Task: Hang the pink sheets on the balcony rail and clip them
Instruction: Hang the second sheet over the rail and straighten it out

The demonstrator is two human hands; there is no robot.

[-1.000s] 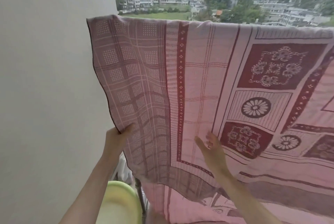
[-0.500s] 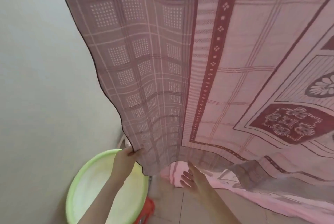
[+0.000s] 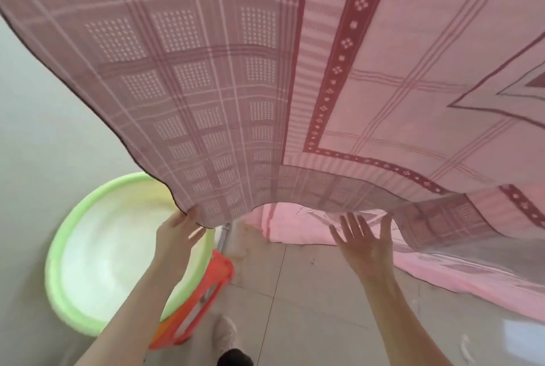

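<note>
The pink sheet (image 3: 295, 70) fills the upper part of the head view, hanging down with its lower edge curving above the floor (image 3: 309, 292). It carries a pale plaid grid on its left part, a dark red band of small diamonds running down the middle and turning along the bottom, and lighter pink panels on the right. More pink cloth (image 3: 442, 274) lies on the tiles under the hanging edge, spreading toward the floor's right side. The rail itself cannot be seen; the sheet hides it.

A wall (image 3: 35, 129) stands on the left. Beside it a light green basin (image 3: 88, 262) sits low at the left, resting on an orange stool (image 3: 203, 300) whose frame shows at the basin's right rim. The floor is of pale tiles.

The left hand (image 3: 180, 233) reaches up over the basin and pinches the sheet's lower left corner, the grip closed on the dark hem. The right hand (image 3: 365, 241) is raised near the bottom edge further right, its grip wide, fingers (image 3: 351, 224) spread and straight just under the hem; whether they touch the cloth cannot be told.

A foot in a pale shoe (image 3: 225, 333) stands on the tiles at the floor's near edge, between the two forearms.
</note>
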